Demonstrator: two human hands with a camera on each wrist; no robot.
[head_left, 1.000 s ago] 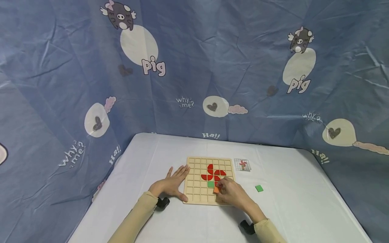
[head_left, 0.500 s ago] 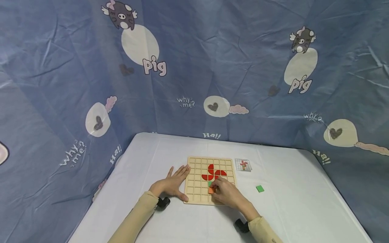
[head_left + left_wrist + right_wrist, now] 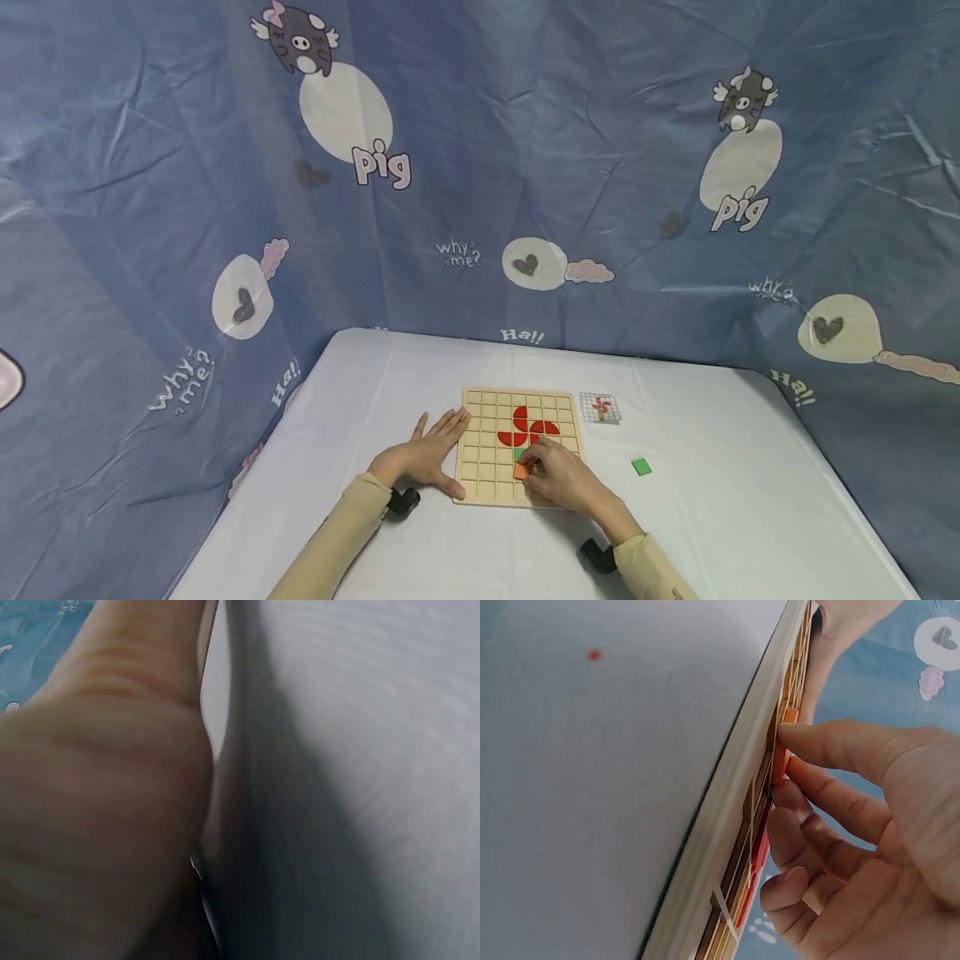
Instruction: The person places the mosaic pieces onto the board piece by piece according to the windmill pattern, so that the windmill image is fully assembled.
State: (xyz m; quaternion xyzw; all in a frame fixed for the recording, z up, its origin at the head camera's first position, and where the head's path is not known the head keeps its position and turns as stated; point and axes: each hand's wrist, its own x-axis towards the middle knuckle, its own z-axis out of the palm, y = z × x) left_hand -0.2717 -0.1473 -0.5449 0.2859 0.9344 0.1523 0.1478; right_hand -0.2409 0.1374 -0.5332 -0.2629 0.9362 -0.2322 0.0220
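Observation:
A wooden grid board [image 3: 486, 467] lies on the white table. My left hand [image 3: 423, 458] rests at its left edge, thumb and fingers spread; the left wrist view shows the heel of this hand [image 3: 105, 795] close up. Between thumb and finger, my right hand [image 3: 564, 477] pinches an orange square tile [image 3: 779, 759] at the board's lower middle. Just above it is a green tile [image 3: 518, 454], partly hidden by the fingers. Red rounded pieces [image 3: 512, 438] form a pinwheel on the board, one of them partly covered by my right hand.
A small pattern card [image 3: 600, 407] showing a red pinwheel on a grid lies right of the board. A loose green tile [image 3: 641, 467] is on the table [image 3: 720, 500] farther right. A blue printed cloth [image 3: 637, 167] hangs behind.
My right hand has moved a little left with the orange tile, to just below the green tile, and has stayed there for the last half second. The left hand has not moved.

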